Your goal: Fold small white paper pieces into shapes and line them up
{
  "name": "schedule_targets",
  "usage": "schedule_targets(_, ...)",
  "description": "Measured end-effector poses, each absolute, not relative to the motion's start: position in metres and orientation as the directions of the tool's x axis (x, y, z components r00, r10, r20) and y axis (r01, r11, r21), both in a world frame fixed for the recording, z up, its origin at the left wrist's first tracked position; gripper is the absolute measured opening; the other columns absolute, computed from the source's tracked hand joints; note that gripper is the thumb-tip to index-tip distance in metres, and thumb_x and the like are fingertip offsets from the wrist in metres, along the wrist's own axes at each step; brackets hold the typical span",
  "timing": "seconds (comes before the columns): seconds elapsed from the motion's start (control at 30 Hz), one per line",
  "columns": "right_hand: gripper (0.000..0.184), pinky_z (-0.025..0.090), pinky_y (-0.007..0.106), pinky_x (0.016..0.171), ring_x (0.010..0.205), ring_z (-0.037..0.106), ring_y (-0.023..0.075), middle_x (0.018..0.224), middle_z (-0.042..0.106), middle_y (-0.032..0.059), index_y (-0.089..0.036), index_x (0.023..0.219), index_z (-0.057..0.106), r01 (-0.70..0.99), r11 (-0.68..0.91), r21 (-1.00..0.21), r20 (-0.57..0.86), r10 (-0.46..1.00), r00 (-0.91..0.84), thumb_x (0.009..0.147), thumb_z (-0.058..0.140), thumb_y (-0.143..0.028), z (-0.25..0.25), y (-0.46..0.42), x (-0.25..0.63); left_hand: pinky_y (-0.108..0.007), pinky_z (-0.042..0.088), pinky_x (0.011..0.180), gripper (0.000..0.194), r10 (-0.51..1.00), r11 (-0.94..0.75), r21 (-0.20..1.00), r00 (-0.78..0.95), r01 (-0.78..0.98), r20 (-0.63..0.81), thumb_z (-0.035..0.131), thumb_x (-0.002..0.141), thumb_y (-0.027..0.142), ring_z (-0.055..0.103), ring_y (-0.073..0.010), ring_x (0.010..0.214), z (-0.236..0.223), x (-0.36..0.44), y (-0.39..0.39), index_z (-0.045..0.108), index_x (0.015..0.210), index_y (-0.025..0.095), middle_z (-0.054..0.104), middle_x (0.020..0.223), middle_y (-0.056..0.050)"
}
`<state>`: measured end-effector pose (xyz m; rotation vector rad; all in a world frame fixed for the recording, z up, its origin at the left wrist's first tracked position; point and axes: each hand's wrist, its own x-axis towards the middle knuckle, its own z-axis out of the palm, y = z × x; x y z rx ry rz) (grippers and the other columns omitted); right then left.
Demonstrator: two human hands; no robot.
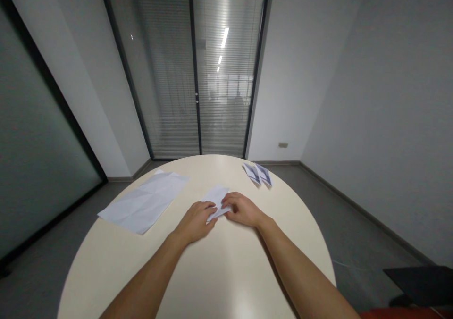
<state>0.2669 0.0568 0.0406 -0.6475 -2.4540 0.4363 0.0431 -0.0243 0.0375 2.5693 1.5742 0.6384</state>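
A small piece of folded white paper lies on the table between my hands. My left hand rests at its left edge, fingers curled with the thumb near the paper's lower side. At the right edge, my right hand has its fingers bent over the paper, thumb and fingertips pinching it. Parts of the paper are hidden beneath the fingers.
The round cream table stands before me. A large creased white sheet lies on its left side. Two small folded papers with dark printing sit at the back right. A dark flat object is off the table, lower right.
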Motion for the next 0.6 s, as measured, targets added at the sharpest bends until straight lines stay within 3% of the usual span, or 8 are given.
schedule_targets(0.13,0.028,0.043,0.038,0.106,0.116,0.063,0.0228,0.115,0.074,0.0073,-0.021,0.107,0.075,0.377,0.840,-0.391,0.428,0.529,-0.733,0.084,0.062,-0.013,0.037,0.060,0.265,-0.033,0.045,0.108,0.034,0.861,-0.496,0.357,0.395,0.792,0.320,0.052,0.092,0.020,0.062,-0.0213,0.120,0.037,0.042,-0.024,0.070,0.120,0.022,0.068,0.130,-0.006)
schedule_targets(0.27,0.019,0.037,0.045,0.109,0.116,0.064,0.0236,0.114,0.074,0.0079,-0.023,0.104,0.075,0.453,0.817,-0.358,0.373,0.570,-0.732,0.093,0.060,-0.021,0.035,0.063,0.267,-0.029,0.050,0.099,0.031,0.884,-0.459,0.438,0.349,0.773,0.311,0.049,0.093,0.020,0.066,-0.0190,0.109,0.042,0.042,-0.026,0.071,0.114,0.023,0.071,0.119,-0.005)
schedule_targets(0.43,0.019,0.031,0.050,0.112,0.107,0.066,0.0227,0.108,0.074,0.0081,-0.022,0.108,0.070,0.535,0.747,-0.395,0.330,0.659,-0.676,0.097,0.058,-0.031,0.038,0.061,0.270,-0.029,0.050,0.089,0.022,0.906,-0.373,0.397,0.237,0.839,0.350,0.052,0.094,0.024,0.067,-0.0195,0.100,0.045,0.039,-0.025,0.072,0.103,0.024,0.073,0.106,-0.004)
schedule_targets(0.6,0.022,0.029,0.049,0.112,0.091,0.067,0.0198,0.092,0.074,0.0037,-0.021,0.097,0.070,0.575,0.700,-0.423,0.321,0.709,-0.628,0.100,0.053,-0.035,0.047,0.058,0.268,-0.030,0.049,0.086,0.019,0.919,-0.257,0.383,0.102,0.887,0.381,0.052,0.096,0.029,0.068,-0.0198,0.097,0.045,0.034,-0.022,0.070,0.100,0.023,0.074,0.103,-0.003)
